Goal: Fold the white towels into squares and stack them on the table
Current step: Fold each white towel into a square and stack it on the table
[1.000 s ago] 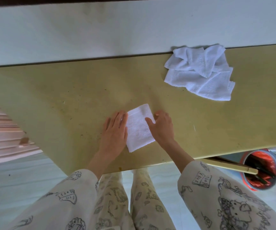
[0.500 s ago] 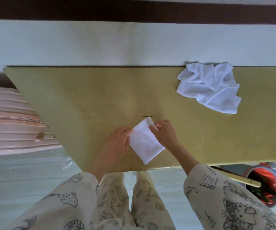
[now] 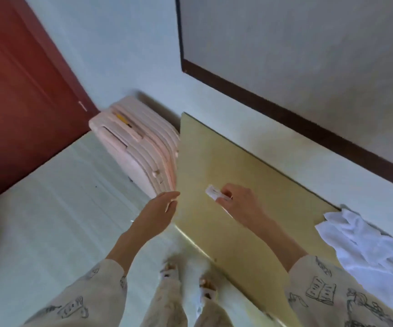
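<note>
My right hand (image 3: 240,204) grips the folded white towel (image 3: 214,192) over the left part of the yellow table (image 3: 216,156); only a small white corner of the towel shows past my fingers. My left hand (image 3: 160,211) hovers off the table's left edge with relaxed fingers, holding nothing. A heap of unfolded white towels (image 3: 367,253) lies at the table's right end against the wall.
A pink ribbed suitcase (image 3: 139,147) stands on the floor beside the table's left end. A red-brown door (image 3: 13,102) is at the far left. A dark-framed panel (image 3: 308,55) hangs on the wall above the table. My feet are below the table's front edge.
The view has swung sharply left. My right hand has carried the folded towel toward the table's left end. My left hand has left the towel and now hangs off the table edge.
</note>
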### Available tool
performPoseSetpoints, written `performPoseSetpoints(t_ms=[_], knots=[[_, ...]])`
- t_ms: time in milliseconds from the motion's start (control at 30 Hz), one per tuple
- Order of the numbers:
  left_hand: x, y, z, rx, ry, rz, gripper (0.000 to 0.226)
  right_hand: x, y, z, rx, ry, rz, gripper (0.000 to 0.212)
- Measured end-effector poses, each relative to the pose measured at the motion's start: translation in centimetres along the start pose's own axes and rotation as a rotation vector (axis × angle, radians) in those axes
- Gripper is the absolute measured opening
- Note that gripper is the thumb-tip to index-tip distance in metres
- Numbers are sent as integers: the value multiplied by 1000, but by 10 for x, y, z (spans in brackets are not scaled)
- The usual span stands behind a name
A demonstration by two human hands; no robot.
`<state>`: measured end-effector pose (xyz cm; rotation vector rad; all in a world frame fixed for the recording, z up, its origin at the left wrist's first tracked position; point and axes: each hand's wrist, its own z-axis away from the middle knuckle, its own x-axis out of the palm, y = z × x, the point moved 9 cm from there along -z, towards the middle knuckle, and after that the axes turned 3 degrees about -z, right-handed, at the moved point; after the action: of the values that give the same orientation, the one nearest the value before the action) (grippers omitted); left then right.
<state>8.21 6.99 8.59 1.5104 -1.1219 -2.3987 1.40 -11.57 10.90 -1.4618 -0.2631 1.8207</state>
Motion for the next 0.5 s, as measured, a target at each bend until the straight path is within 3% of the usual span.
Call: performPoseSetpoints(t_ms=[233, 400, 500], knots=[[-136, -84, 146, -233, 426, 73, 31, 53, -200, 27, -459, -90, 67, 15], [-198, -172, 300, -421, 636, 66, 31, 154, -348, 101, -706, -256, 73, 23], [-227, -228, 405, -518, 735, 52, 31, 230, -426, 160, -819, -369, 74, 9]])
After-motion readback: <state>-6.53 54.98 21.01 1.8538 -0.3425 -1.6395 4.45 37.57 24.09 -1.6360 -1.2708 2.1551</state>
